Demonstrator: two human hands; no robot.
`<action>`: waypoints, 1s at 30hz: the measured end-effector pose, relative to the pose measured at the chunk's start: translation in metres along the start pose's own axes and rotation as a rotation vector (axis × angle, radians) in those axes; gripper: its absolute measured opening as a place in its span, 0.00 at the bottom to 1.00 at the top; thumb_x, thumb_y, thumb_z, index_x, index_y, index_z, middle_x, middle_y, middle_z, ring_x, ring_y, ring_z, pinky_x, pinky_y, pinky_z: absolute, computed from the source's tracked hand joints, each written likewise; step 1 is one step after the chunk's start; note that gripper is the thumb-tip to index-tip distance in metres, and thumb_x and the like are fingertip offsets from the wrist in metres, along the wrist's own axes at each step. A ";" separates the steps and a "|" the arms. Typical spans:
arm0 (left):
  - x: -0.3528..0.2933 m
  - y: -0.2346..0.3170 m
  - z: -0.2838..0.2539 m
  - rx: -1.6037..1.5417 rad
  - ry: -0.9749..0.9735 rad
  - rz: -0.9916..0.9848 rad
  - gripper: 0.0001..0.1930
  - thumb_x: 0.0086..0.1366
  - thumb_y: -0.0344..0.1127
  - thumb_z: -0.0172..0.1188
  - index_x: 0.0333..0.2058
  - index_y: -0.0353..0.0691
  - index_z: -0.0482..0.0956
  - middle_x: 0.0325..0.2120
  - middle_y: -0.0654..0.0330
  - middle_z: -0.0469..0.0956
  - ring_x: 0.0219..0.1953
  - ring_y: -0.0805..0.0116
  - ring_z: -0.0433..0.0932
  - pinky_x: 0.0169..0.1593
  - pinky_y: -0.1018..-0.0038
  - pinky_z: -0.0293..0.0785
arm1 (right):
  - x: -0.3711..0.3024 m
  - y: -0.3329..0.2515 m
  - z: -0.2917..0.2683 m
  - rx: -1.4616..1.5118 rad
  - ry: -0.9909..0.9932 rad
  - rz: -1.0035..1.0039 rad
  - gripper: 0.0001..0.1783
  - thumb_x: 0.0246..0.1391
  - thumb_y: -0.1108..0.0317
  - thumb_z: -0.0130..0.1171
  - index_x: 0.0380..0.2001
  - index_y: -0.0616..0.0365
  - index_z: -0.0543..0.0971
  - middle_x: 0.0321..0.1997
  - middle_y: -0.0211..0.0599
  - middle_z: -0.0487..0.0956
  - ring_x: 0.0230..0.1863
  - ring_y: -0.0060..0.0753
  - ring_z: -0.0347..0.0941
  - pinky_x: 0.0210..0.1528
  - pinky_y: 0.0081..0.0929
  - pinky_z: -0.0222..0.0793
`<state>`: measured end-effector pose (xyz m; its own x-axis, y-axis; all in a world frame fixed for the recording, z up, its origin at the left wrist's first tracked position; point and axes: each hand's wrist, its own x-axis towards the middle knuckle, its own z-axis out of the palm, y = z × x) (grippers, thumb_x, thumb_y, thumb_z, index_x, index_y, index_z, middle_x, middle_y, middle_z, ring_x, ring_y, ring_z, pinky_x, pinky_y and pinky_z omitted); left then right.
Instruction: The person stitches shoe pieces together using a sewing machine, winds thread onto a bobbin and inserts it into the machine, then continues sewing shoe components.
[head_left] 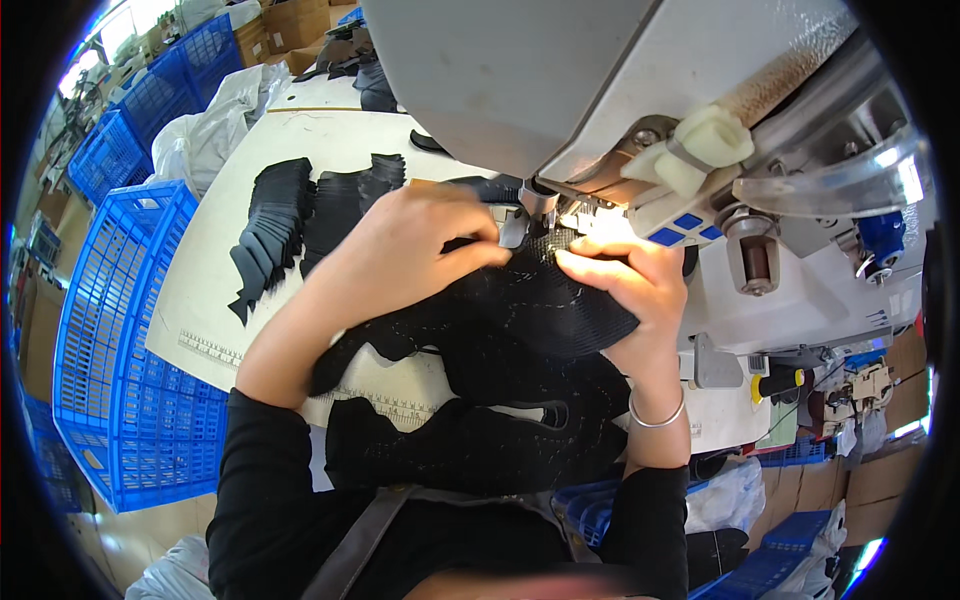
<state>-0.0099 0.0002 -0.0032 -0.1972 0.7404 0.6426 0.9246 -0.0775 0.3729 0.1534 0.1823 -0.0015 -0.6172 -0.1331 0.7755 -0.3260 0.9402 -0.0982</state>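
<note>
A black mesh piece, shaped like a shoe upper [560, 310], lies under the needle area of a sewing machine [540, 200]. My right hand [635, 285] pinches its right side between thumb and fingers, close to the lit needle area. On the left of the needle, my left hand [425, 235] is closed, with thumb and curled fingers at the piece's edge; its back is slightly blurred. More joined black pieces [480, 440] hang from the work over the table's front edge towards my lap. The needle tip is hard to make out.
Stacks of black cut pieces [275, 220] lie left on the white table [215, 290], which has ruler markings along its front. A blue crate [130, 350] stands beside the table. The grey machine head [500, 70] overhangs the work; a thread spool [780, 385] is at right.
</note>
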 end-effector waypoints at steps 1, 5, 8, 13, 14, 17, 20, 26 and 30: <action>-0.004 0.000 -0.009 -0.107 -0.174 -0.089 0.11 0.56 0.31 0.64 0.38 0.37 0.81 0.32 0.53 0.81 0.31 0.60 0.80 0.40 0.72 0.75 | 0.002 -0.003 -0.003 0.006 0.001 0.003 0.18 0.37 0.66 0.67 0.38 0.48 0.83 0.39 0.32 0.80 0.37 0.33 0.74 0.40 0.29 0.68; 0.004 -0.025 -0.029 -0.760 -0.338 -0.284 0.13 0.59 0.30 0.62 0.42 0.31 0.80 0.31 0.57 0.82 0.33 0.75 0.78 0.40 0.79 0.72 | 0.005 -0.022 -0.024 -0.359 -0.257 0.115 0.18 0.33 0.70 0.65 0.35 0.51 0.84 0.43 0.32 0.78 0.43 0.39 0.71 0.46 0.33 0.61; 0.006 -0.022 -0.027 -0.727 -0.402 -0.304 0.13 0.61 0.31 0.60 0.43 0.30 0.80 0.33 0.57 0.82 0.35 0.76 0.77 0.42 0.79 0.72 | 0.003 -0.033 -0.005 -0.444 -0.108 -0.180 0.14 0.39 0.72 0.61 0.34 0.58 0.79 0.37 0.29 0.76 0.35 0.28 0.73 0.40 0.29 0.65; -0.002 -0.042 -0.027 -0.425 -0.257 -0.140 0.14 0.65 0.38 0.58 0.43 0.35 0.81 0.30 0.58 0.81 0.30 0.76 0.77 0.36 0.80 0.72 | 0.002 -0.023 0.002 -0.495 -0.030 -0.187 0.12 0.40 0.73 0.61 0.33 0.57 0.80 0.36 0.30 0.78 0.35 0.29 0.73 0.45 0.31 0.63; -0.005 -0.039 -0.039 -0.544 -0.235 -0.420 0.12 0.65 0.36 0.57 0.43 0.35 0.80 0.26 0.59 0.81 0.30 0.75 0.78 0.36 0.79 0.73 | 0.001 -0.021 0.005 -0.477 -0.021 -0.160 0.15 0.36 0.75 0.58 0.33 0.57 0.81 0.37 0.30 0.78 0.37 0.31 0.73 0.47 0.32 0.62; -0.026 -0.072 -0.060 -0.096 -0.185 -0.591 0.09 0.59 0.33 0.60 0.35 0.35 0.78 0.21 0.60 0.78 0.28 0.70 0.79 0.33 0.75 0.73 | 0.001 -0.024 0.003 -0.464 -0.044 -0.094 0.18 0.33 0.77 0.57 0.34 0.57 0.82 0.38 0.32 0.77 0.39 0.35 0.72 0.47 0.35 0.61; -0.078 -0.087 -0.059 0.068 -0.453 -0.592 0.17 0.45 0.32 0.71 0.33 0.39 0.73 0.21 0.61 0.72 0.29 0.65 0.74 0.35 0.70 0.69 | -0.001 -0.018 0.005 -0.453 -0.024 -0.132 0.23 0.29 0.76 0.56 0.36 0.58 0.81 0.38 0.32 0.76 0.38 0.34 0.71 0.46 0.33 0.59; -0.149 -0.096 -0.030 0.111 -0.261 -0.362 0.15 0.46 0.30 0.69 0.27 0.40 0.70 0.27 0.60 0.72 0.37 0.56 0.71 0.42 0.64 0.66 | 0.001 -0.021 0.001 -0.383 -0.064 -0.096 0.21 0.33 0.80 0.58 0.37 0.59 0.81 0.37 0.34 0.75 0.41 0.37 0.72 0.44 0.34 0.63; -0.143 -0.091 -0.034 0.037 -0.020 -0.596 0.12 0.50 0.24 0.66 0.24 0.37 0.68 0.20 0.63 0.67 0.26 0.73 0.68 0.32 0.75 0.66 | -0.002 -0.032 -0.006 -0.337 -0.096 -0.177 0.20 0.36 0.76 0.59 0.39 0.57 0.80 0.40 0.35 0.75 0.40 0.37 0.72 0.41 0.35 0.63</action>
<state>-0.0774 -0.1210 -0.1060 -0.6795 0.6616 0.3171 0.6674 0.3778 0.6417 0.1694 0.1541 0.0038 -0.6421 -0.3157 0.6986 -0.1898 0.9484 0.2541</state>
